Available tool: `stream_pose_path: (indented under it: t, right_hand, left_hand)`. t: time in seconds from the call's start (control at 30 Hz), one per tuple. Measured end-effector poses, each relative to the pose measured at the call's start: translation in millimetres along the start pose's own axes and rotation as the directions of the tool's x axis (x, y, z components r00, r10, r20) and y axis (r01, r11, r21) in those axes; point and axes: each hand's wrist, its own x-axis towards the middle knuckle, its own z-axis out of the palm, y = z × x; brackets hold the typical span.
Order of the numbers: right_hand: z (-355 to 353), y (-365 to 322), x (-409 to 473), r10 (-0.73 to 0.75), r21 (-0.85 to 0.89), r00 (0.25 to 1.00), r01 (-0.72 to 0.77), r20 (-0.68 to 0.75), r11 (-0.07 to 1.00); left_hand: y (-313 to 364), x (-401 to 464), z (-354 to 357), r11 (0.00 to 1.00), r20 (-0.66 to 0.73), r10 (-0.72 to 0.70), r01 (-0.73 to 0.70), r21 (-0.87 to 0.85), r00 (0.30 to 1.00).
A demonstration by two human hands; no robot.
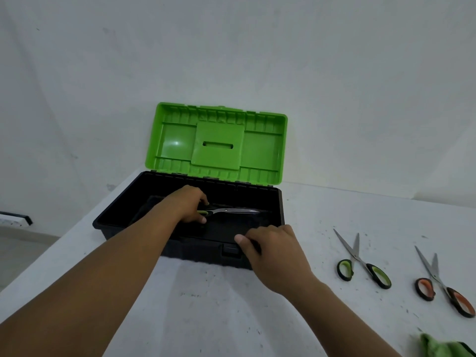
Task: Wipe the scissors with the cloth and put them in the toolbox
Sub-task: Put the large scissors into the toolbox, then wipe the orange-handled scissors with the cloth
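Observation:
A black toolbox (123,222) stands on the white table with its green lid (219,143) raised. My left hand (189,204) is inside the box and grips the handles of green-handled scissors (234,211), whose closed blades point right, low in the box. My right hand (273,249) rests on the box's front rim by the latch, thumb and fingers curled over the edge. Two more scissors lie open on the table to the right: a green-handled pair (360,261) and an orange-handled pair (440,282). A green cloth (443,347) shows at the bottom right corner.
The table (206,310) is white and speckled with dark specks. A white wall rises right behind the toolbox. The table's left edge runs diagonally past the box, with floor below it.

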Motion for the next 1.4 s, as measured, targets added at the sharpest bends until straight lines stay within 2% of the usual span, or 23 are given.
stream_pose_path:
  t: [0.17,0.27,0.37,0.43,0.5,0.6,0.7,0.93,1.07,1.27,1.4]
  right_hand:
    - [11.1,-0.1,-5.4,0.008,-0.043,0.997,-0.011,-0.075,0.999]
    - [8.8,-2.0,-3.9,0.003,-0.084,0.999,-0.007,-0.047,0.996]
    - [-0.4,-4.3,-1.9,-0.01,-0.09,1.0,0.012,0.025,0.996]
    - [-10.3,-5.8,-5.0,-0.011,-0.048,0.999,0.013,0.043,0.999]
    - [-20.3,-7.2,-13.3,-0.015,-0.024,1.0,0.015,0.008,1.0]
    - [-35.9,-8.2,-35.1,-0.004,0.042,0.998,0.007,-0.061,0.999]
    - [-54.1,-4.6,-68.5,0.037,0.095,0.991,-0.025,-0.13,0.995]
    - [-90.1,46.8,-167.7,0.231,0.071,0.953,-0.221,-0.194,0.973]
    - [-106.5,86.8,-211.8,0.378,0.059,0.91,-0.373,-0.172,0.926]
    - [-124.9,151.3,-223.6,0.584,0.003,0.806,-0.586,-0.096,0.81]
    - [-123.0,194.4,-203.4,0.7,-0.018,0.712,-0.702,-0.049,0.712]
  left_hand:
    - [2.6,-6.5,0.4,0.998,0.005,0.012,-0.012,0.058,1.0]
    - [11.6,-15.1,-5.5,0.99,0.002,0.033,-0.033,0.139,0.999]
    - [26.9,-29.8,-13.9,0.988,-0.041,0.062,-0.056,0.141,0.997]
    - [42.3,-43.8,-20.6,0.995,-0.106,0.083,-0.076,0.07,0.991]
    - [62.1,-60.5,-27.4,0.99,-0.17,0.102,-0.117,-0.083,0.98]
    - [100.7,-91.6,-33.1,0.926,-0.266,0.146,-0.226,-0.301,0.953]
    - [147.9,-125.8,-30.0,0.84,-0.324,0.23,-0.356,-0.41,0.917]
    - [252.8,-170.9,14.0,0.764,-0.246,0.379,-0.451,-0.462,0.892]
    - [299.0,-173.7,45.5,0.783,-0.142,0.425,-0.442,-0.438,0.894]
    - [338.8,-156.2,87.7,0.809,-0.033,0.371,-0.341,-0.479,0.928]
    - [355.3,-142.0,109.6,0.809,-0.068,0.302,-0.294,-0.509,0.951]
